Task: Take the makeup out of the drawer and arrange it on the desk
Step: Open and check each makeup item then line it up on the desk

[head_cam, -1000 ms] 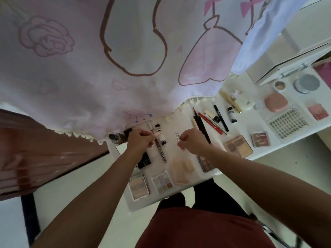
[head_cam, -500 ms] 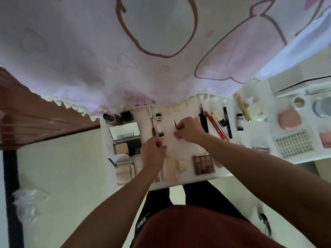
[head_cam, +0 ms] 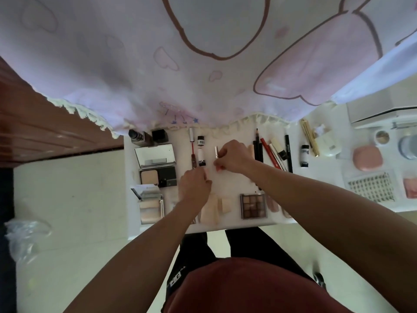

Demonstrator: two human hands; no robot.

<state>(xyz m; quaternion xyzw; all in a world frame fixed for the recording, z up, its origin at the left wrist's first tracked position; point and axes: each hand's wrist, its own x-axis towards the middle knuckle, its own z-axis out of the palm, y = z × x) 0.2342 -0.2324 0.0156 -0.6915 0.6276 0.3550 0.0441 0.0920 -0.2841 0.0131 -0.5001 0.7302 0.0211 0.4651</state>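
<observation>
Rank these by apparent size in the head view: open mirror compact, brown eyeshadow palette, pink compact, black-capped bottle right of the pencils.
Largest: open mirror compact.
Next, unranked: brown eyeshadow palette and pink compact look about alike, and the wide lens distorts the edge.
Smallest: black-capped bottle.

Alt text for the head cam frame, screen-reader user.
Seen from above, a person's right hand pinches a slim silver tube at a white desk, with the left hand close beside it. Makeup lies in rows around them: an eyeshadow palette, pencils, an open compact. A pink cartoon-print cloth drapes the far edge.
</observation>
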